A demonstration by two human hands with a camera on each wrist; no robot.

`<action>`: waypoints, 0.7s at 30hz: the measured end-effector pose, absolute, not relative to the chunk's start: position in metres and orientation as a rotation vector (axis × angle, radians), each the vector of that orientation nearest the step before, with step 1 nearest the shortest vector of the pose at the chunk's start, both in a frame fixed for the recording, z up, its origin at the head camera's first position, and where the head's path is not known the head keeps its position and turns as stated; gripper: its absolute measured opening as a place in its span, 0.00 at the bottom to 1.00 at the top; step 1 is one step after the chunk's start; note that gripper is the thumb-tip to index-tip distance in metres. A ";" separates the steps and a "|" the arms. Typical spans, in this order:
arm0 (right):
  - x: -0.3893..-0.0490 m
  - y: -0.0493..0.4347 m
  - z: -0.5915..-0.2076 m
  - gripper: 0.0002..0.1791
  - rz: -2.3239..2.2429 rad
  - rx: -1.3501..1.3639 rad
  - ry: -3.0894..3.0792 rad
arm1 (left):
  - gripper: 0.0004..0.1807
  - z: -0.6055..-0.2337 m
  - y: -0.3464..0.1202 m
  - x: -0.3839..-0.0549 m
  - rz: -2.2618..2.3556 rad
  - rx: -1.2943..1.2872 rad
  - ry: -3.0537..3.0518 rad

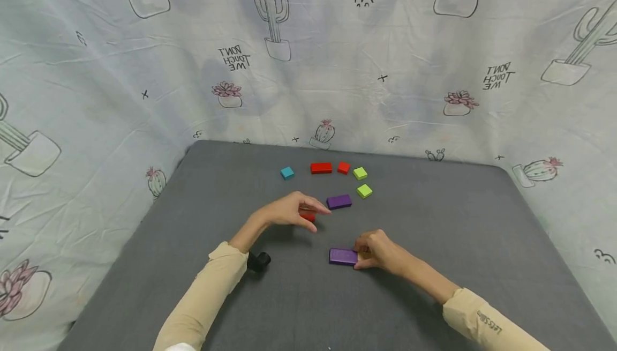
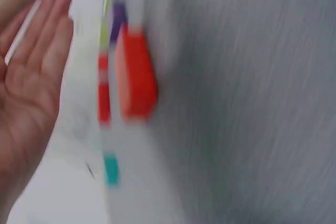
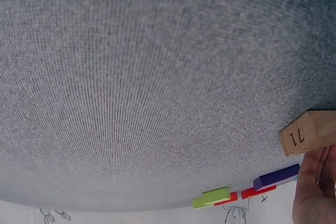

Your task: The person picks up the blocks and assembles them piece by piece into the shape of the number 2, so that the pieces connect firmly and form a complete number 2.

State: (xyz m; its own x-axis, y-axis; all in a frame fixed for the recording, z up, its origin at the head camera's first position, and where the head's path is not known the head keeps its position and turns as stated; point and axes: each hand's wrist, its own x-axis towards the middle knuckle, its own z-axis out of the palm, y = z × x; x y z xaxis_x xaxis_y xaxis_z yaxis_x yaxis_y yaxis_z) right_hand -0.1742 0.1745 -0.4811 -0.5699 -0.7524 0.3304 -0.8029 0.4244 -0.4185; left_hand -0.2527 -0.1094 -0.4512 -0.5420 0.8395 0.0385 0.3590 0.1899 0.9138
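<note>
My right hand (image 1: 381,253) pinches a small plain wooden block (image 3: 307,132), its end face marked with dark digits. In the head view this block sits at the right end of a purple rectangular block (image 1: 343,256); whether the two touch is hard to tell. My left hand (image 1: 291,210) is over a red rectangular block (image 1: 307,216), partly hidden behind its fingers. Its fingers (image 2: 58,40) look straight in the left wrist view, apart from the red block (image 2: 136,74). Another purple block (image 1: 339,201) lies just beyond that hand.
Toward the back of the grey table (image 1: 434,222) lie a blue block (image 1: 287,173), a red rectangular block (image 1: 321,168), a small red block (image 1: 344,167) and two lime-green blocks (image 1: 364,191). A cactus-print cloth (image 1: 308,72) hangs behind. A black device (image 1: 260,261) is at my left wrist.
</note>
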 end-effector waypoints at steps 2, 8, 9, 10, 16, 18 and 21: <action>-0.174 0.174 -0.481 0.15 0.845 1.421 -2.543 | 0.30 -0.452 -0.125 -0.266 1.426 1.026 1.878; -0.175 0.175 -0.479 0.14 0.876 1.425 -2.574 | 0.34 -0.463 -0.153 -0.292 1.454 0.946 1.730; -0.175 0.175 -0.478 0.14 0.880 1.419 -2.588 | 0.35 -0.464 -0.155 -0.294 1.439 0.940 1.731; -0.175 0.175 -0.478 0.14 0.881 1.414 -2.601 | 0.35 -0.466 -0.156 -0.296 1.428 0.929 1.729; -0.175 0.177 -0.475 0.14 0.872 1.394 -2.636 | 0.38 -0.472 -0.156 -0.300 1.302 0.898 1.737; -0.175 0.177 -0.475 0.14 0.872 1.393 -2.641 | 0.38 -0.472 -0.155 -0.300 1.266 0.902 1.738; -0.175 0.178 -0.475 0.14 0.879 1.396 -2.639 | 0.39 -0.471 -0.151 -0.300 1.241 0.893 1.742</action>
